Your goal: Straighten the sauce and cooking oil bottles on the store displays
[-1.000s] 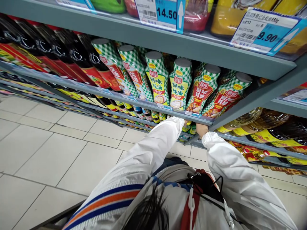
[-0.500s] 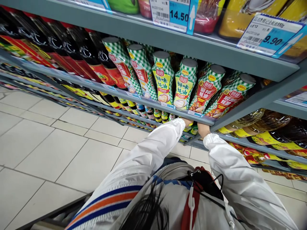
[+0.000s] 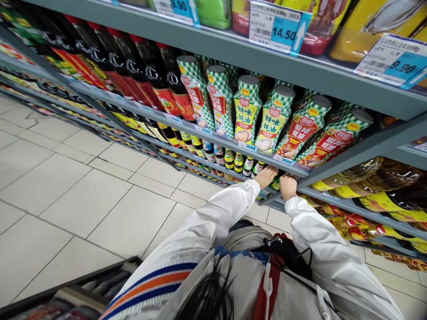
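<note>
Both of my hands reach to the lower shelf, just beneath the shelf edge that carries the oyster sauce bottles. My left hand stretches its fingers forward beside the small dark bottles; its fingertips are partly hidden. My right hand is close by on the right, near the shelf upright, with its fingers curled. What it holds, if anything, is out of sight. A green and yellow item shows between the two hands. Above them stand oyster sauce bottles with green checked tops.
Dark sauce bottles with red caps line the same shelf to the left. Large oil bottles lie beyond the upright at right. Price tags hang on the upper shelf edge. A dark-rimmed cart is at lower left on the tiled floor.
My hands have drawn back from under the shelf edge, so more of them shows. The view has shifted, and the shelves appear farther right and slightly lower.
</note>
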The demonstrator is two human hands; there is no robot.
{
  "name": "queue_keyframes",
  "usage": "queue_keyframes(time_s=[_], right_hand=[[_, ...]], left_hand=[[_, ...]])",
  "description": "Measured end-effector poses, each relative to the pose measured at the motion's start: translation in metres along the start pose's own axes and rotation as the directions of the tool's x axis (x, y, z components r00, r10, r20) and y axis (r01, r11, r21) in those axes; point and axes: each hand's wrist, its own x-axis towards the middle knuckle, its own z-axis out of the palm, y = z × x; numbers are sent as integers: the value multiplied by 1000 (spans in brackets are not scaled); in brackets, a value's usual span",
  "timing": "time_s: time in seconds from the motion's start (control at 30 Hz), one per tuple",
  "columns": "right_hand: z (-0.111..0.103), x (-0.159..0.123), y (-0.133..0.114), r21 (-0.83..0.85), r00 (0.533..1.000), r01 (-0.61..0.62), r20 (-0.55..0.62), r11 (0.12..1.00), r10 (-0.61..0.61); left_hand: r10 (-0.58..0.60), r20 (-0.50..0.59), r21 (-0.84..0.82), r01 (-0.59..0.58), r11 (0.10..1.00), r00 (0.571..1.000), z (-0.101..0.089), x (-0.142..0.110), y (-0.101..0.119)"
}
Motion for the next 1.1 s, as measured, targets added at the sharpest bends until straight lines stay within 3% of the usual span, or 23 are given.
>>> queue_keyframes(time_s=[0.17,0.23,0.33,0.4,0.5,0.6,0.77,0.93,1.1], right_hand=[[-1,-22,0,-49,993,-78,-92,996,74],[-1,-31,3,-11,986,-56,-157,998,53],[-7,-38,-2,71,951,27,-311,997,-3],[-16,-36,-16,79,915,143,-391,987,-102],[-35,-23,-52,44,859,341,-420,939,-292],[-51,2,-97,18,845,407,-387,913,-369],[-64,48,-152,6,904,341,-276,940,-327],[-65,60,-160,-12,933,279,-231,960,-274],[-68,64,-164,54,922,239,-327,970,-209]], left_hand=[[137,-93,88,-129,988,986,34,-76,-6],[114,-70,64,-110,992,991,51,-110,-17],[-42,52,-56,45,997,998,76,-166,-38],[-176,141,-110,192,975,974,88,-204,-49],[-335,214,-117,364,924,918,102,-257,-62],[-464,291,-122,513,850,837,113,-299,-74],[-611,430,-111,711,695,665,125,-354,-93],[-697,528,-41,834,550,485,123,-416,-95],[-759,584,110,898,426,288,100,-511,-107]])
